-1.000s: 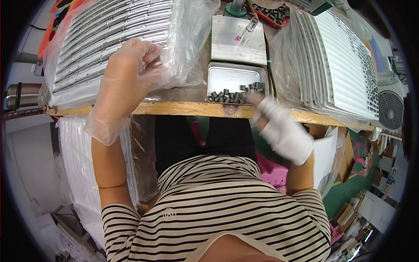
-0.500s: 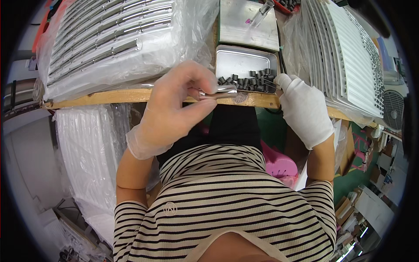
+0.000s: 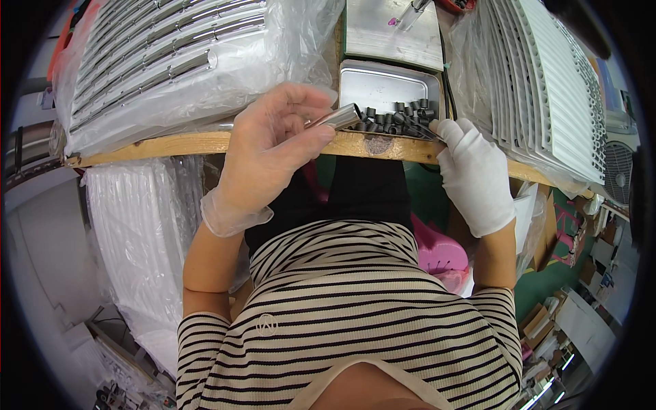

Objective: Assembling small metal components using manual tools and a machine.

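My left hand (image 3: 273, 140), in a clear thin glove, is closed on a short shiny metal tube (image 3: 342, 116). The tube's dark open end points up and to the right, over the near rim of a metal tray (image 3: 383, 78). Several small black cylindrical pieces (image 3: 389, 123) lie heaped in the tray's near part. My right hand (image 3: 471, 171), in a white cloth glove, pinches tweezers (image 3: 427, 130) whose tips reach down among the black pieces. Whether the tips grip one is hard to make out.
A stack with rows of shiny tubes (image 3: 171, 65) in plastic film fills the left of the bench. White ridged trays (image 3: 540, 89) stand at right. A metal plate (image 3: 393, 37) with a clear upright cylinder (image 3: 412, 15) lies behind the tray. The bench's wooden edge (image 3: 171, 145) runs in front.
The tube in my left hand has tilted, its open end now facing up and right. My right hand's tweezers have swung left, deeper among the black pieces.
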{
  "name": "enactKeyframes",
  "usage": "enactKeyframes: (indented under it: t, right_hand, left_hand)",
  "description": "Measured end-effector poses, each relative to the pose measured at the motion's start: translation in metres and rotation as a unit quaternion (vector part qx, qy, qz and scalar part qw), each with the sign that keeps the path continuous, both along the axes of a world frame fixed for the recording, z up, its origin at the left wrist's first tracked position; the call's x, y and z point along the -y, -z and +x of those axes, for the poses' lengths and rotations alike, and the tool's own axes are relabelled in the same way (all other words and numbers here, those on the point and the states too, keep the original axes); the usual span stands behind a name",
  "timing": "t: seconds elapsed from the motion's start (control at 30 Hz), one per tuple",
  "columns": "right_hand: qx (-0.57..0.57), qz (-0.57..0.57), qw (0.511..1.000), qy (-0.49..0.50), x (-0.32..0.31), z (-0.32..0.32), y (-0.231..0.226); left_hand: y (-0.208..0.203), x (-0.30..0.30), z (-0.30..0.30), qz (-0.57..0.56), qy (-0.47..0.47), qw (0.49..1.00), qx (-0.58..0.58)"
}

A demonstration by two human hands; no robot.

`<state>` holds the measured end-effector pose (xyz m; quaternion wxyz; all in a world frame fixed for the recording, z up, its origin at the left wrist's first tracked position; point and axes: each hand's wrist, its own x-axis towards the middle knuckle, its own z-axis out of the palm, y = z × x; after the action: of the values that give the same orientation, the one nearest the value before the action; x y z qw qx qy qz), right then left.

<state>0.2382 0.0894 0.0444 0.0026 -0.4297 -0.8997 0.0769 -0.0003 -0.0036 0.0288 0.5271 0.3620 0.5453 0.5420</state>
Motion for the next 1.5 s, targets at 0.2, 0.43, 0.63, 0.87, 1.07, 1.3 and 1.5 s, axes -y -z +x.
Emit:
enactKeyframes:
  t: [0.2, 0.43, 0.63, 0.87, 1.07, 1.3, 1.5]
  right_hand:
    - [-0.103, -0.013, 0.994, -0.025, -0.004, -0.003, 0.004]
    - [-0.294, -0.068, 0.953, -0.017, -0.005, -0.003, -0.007]
    - [-0.170, -0.038, 0.980, -0.099, -0.008, 0.003, -0.022]
    - [-0.339, 0.089, 0.927, 0.130, -0.044, 0.092, -0.064]
    - [-0.015, 0.362, 0.887, 0.287, -0.213, 0.274, -0.059]
    - [0.007, 0.306, 0.917, 0.255, -0.246, 0.271, -0.056]
    - [0.024, 0.332, 0.913, 0.237, -0.248, 0.276, -0.064]
  left_hand:
    - [0.020, -0.006, 0.001, 0.086, 0.011, 0.991, -0.099]
    - [0.011, -0.017, 0.007, 0.090, 0.048, 0.967, -0.234]
    - [0.007, -0.027, 0.029, 0.094, 0.122, 0.987, -0.041]
    - [0.004, -0.034, 0.031, 0.062, 0.079, 0.995, 0.007]
    - [-0.007, -0.048, 0.043, 0.065, 0.115, 0.991, 0.032]
    - [-0.008, -0.049, 0.045, 0.036, 0.089, 0.995, 0.026]
    - [-0.009, -0.058, 0.047, 0.051, 0.113, 0.992, 0.030]
